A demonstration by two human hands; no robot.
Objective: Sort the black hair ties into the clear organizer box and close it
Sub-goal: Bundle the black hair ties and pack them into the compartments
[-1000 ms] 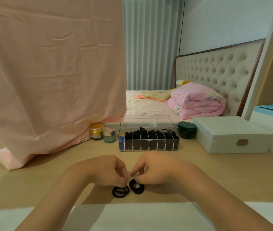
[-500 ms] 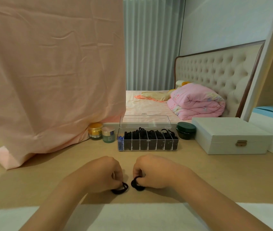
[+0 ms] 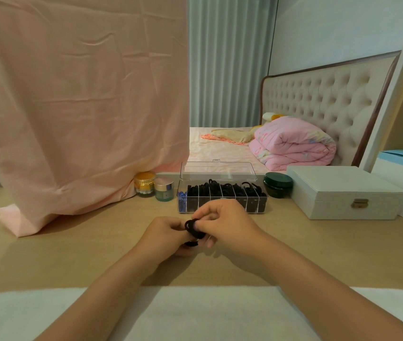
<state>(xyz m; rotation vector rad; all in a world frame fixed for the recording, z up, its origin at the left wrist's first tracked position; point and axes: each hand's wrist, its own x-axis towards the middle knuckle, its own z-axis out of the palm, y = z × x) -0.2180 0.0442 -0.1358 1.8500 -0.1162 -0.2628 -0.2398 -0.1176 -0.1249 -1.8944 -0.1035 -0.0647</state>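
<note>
Right hand (image 3: pixel 227 225), at the centre of the frame, pinches a small bunch of black hair ties (image 3: pixel 192 228) between thumb and forefinger, just above the wooden table (image 3: pixel 72 254). Left hand (image 3: pixel 166 233) meets it from the left, fingers curled, with a dark loop of the bunch showing at its fingertips.

Just above the hands in the frame stands the clear organizer box (image 3: pixel 262 205), its lid (image 3: pixel 217 169) raised at the back. Most compartments hold black ties; the leftmost holds blue pieces (image 3: pixel 182 200).

Left of the box stand a gold jar (image 3: pixel 144 184) and a pale green jar (image 3: pixel 164 190), against a hanging pink cloth (image 3: pixel 80 107). To the right are a dark green jar (image 3: pixel 278 185) and a white latched case (image 3: pixel 343 193). A white towel (image 3: pixel 208 313) spans the bottom edge.
</note>
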